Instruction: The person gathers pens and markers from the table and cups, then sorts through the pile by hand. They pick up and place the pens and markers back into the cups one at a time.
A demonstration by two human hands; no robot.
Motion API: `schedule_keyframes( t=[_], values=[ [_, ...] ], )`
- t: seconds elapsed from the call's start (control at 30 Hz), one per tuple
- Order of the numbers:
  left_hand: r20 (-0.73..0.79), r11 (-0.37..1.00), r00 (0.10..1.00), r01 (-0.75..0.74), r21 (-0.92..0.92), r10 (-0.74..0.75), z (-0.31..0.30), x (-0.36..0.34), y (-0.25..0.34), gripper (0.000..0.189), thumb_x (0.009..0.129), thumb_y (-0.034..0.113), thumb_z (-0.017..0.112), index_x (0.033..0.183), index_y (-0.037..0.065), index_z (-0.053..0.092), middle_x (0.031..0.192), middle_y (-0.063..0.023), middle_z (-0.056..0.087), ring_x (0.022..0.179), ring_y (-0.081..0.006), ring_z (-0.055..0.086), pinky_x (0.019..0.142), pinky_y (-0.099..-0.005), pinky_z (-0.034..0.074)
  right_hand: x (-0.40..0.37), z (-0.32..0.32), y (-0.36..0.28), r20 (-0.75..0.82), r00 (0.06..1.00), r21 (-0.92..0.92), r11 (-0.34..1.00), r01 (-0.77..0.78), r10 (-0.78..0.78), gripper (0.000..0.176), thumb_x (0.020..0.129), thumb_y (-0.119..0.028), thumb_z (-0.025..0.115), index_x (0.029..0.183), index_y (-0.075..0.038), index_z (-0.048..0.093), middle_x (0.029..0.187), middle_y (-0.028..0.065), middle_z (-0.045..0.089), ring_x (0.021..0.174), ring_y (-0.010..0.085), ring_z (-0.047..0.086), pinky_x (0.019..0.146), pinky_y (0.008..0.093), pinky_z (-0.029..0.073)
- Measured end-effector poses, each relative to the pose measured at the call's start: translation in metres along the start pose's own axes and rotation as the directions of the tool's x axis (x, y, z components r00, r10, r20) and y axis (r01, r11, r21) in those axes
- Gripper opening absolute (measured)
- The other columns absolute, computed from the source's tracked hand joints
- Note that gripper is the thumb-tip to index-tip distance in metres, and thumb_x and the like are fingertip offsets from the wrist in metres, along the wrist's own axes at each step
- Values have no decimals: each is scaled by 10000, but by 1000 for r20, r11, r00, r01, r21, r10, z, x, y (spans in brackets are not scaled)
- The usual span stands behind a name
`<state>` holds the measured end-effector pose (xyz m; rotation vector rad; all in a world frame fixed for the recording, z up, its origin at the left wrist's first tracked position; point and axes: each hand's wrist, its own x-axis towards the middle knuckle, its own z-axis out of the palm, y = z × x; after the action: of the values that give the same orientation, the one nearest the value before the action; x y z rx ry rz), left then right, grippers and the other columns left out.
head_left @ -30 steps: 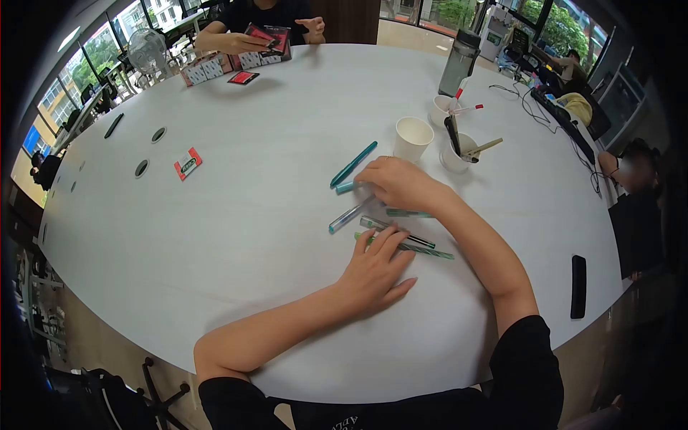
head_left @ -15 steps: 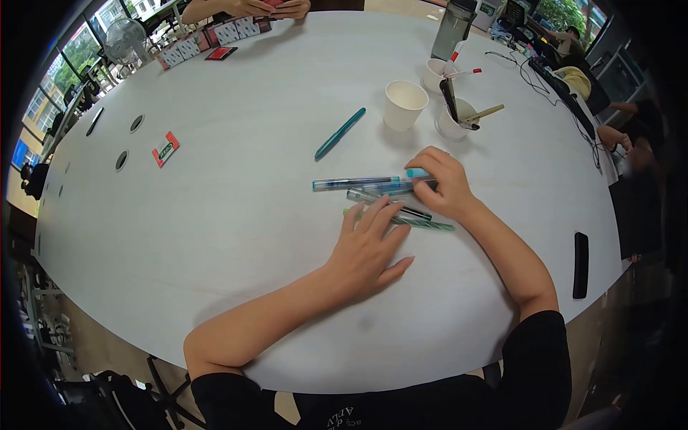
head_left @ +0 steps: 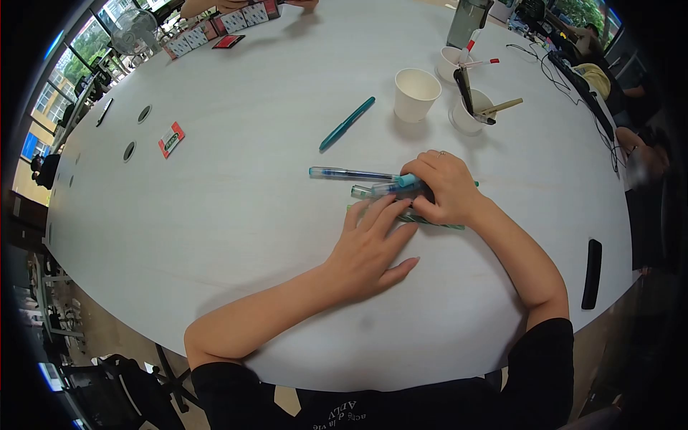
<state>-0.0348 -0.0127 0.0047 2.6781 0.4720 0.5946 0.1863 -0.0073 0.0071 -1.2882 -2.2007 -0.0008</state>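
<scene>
Several pens lie together on the white table in front of me. My left hand (head_left: 369, 251) lies spread, its fingertips on the green pens (head_left: 433, 221) at the near side of the group. With fingers curled, my right hand (head_left: 446, 188) grips a pen with a light blue end (head_left: 408, 180); part of the pens is hidden under it. A blue clear pen (head_left: 351, 173) sticks out to the left beyond the group. Farther off, a teal pen (head_left: 347, 124) lies alone at a slant.
A paper cup (head_left: 416, 95) stands behind my right hand, beside a cup with pens (head_left: 468, 120) and another cup (head_left: 450, 63). A bottle (head_left: 469, 25), a red packet (head_left: 171, 140), a black bar (head_left: 592, 274) and cards (head_left: 233, 21) near another person's hands lie around.
My right hand has closed around the pen with the light blue end and shifted slightly over the group. My left hand stays nearly in place. The view has shifted a little.
</scene>
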Motion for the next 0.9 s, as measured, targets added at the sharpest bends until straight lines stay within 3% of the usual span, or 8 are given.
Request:
schedule_keyframes(
  t=[0.2, 0.3, 0.4, 0.53, 0.63, 0.73, 0.83, 0.9],
  values=[
    [-10, 999, 1000, 11, 38, -11, 5, 1, 3, 386, 856, 340, 605, 1139, 86, 538, 1255, -203, 425, 1276, -354, 339, 1047, -500, 200, 5, 5, -9, -136, 991, -39, 999, 12, -17, 331, 609, -103, 708, 924, -81, 610, 798, 75, 575, 634, 265, 549, 572, 360, 432],
    [-10, 999, 1000, 16, 46, -16, 6, 1, 4, 386, 858, 340, 602, 1141, 85, 541, 1267, -203, 421, 1285, -356, 334, 1045, -506, 205, 14, 11, -22, -79, 989, 48, 992, -121, 124, 347, 618, -59, 733, 949, -96, 637, 825, 54, 601, 644, 245, 585, 585, 338, 468],
    [-17, 999, 1000, 14, 43, -13, 5, 1, 3, 387, 859, 339, 601, 1143, 82, 549, 1302, -198, 412, 1300, -354, 325, 1051, -506, 205, 13, 11, -10, -57, 988, -31, 989, -144, 142, 307, 641, -72, 701, 935, -152, 672, 806, 15, 597, 693, 203, 617, 592, 333, 483],
    [-20, 999, 1000, 24, 27, -24, 5, 0, 3, 387, 862, 341, 600, 1143, 79, 564, 1339, -191, 402, 1317, -351, 316, 1063, -501, 196, 12, -16, 13, 89, 946, -54, 950, -307, 311, 233, 643, -66, 664, 869, -119, 677, 863, 17, 615, 705, 206, 622, 591, 328, 483],
    [-16, 999, 1000, 26, 23, -26, 4, 0, 2, 392, 860, 344, 603, 1148, 79, 567, 1333, -190, 406, 1315, -352, 322, 1064, -499, 197, 13, -24, 19, 25, 943, -64, 941, -331, 333, 265, 636, -88, 671, 897, -133, 680, 882, 6, 619, 706, 202, 622, 600, 326, 483],
    [-11, 999, 999, 33, 23, -33, 4, 1, 2, 400, 856, 339, 609, 1156, 79, 566, 1331, -186, 409, 1314, -351, 326, 1063, -495, 197, 13, -15, 9, 37, 979, -38, 979, -201, 202, 284, 658, -77, 673, 931, -155, 682, 914, -12, 616, 708, 198, 623, 607, 327, 483],
    [11, 999, 999, 39, 28, -39, 3, 1, 3, 399, 852, 334, 618, 1158, 82, 569, 1329, -184, 411, 1310, -352, 331, 1062, -490, 194, 11, -8, 7, 70, 996, -124, 991, -47, 56, 378, 646, -34, 696, 997, -173, 688, 974, -10, 611, 716, 201, 615, 610, 328, 476],
    [22, 999, 999, 40, 25, -41, 3, 1, 3, 398, 848, 336, 621, 1154, 85, 573, 1328, -183, 411, 1310, -353, 330, 1061, -489, 191, 11, -11, 9, 151, 987, -124, 991, -44, 63, 370, 638, -19, 708, 971, -178, 686, 970, -15, 611, 738, 192, 617, 626, 331, 476]
  ],
)
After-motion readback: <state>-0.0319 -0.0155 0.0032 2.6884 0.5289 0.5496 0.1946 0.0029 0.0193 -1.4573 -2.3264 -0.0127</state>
